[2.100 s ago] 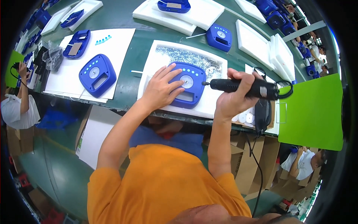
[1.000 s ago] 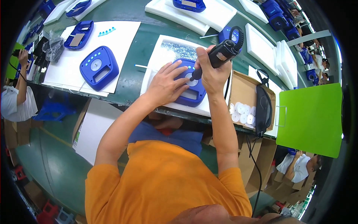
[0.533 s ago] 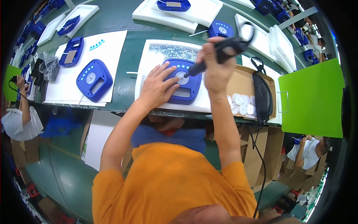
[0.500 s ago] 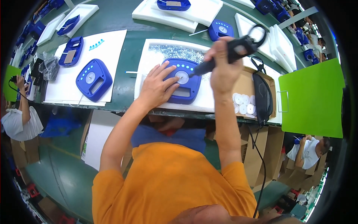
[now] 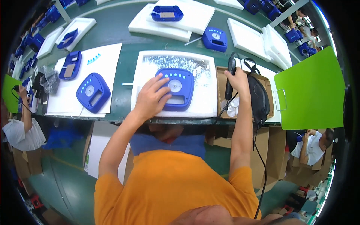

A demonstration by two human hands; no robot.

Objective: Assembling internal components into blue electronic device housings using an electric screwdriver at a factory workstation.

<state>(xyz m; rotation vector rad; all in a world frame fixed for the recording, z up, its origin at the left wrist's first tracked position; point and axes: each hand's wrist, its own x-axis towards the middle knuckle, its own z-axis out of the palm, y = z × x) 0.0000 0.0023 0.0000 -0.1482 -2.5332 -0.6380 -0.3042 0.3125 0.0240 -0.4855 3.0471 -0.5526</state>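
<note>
My left hand [image 5: 153,93] lies with fingers spread on a blue plastic housing [image 5: 186,93]. The housing has a round clear disc [image 5: 174,86], a row of pale blue dots and a rectangular opening. It rests on a white foam tray [image 5: 204,107] strewn with small shiny metal parts [image 5: 202,73]. On the right, my right hand [image 5: 238,80] is closed round a black corded electric screwdriver [image 5: 228,90]. The screwdriver points down into a cardboard box [image 5: 220,84], beside white round discs [image 5: 231,111].
A black pouch [image 5: 260,99] lies in the box, with a green board [image 5: 309,90] farther right. At left, another blue housing [image 5: 93,92] and an open blue shell [image 5: 70,65] lie on white sheets. Foam trays [image 5: 245,39] stand behind. People work on both sides.
My right hand has carried the screwdriver from above the blue housing rightward to the cardboard box. My left hand stays on the housing, and the whole view has shifted slightly.
</note>
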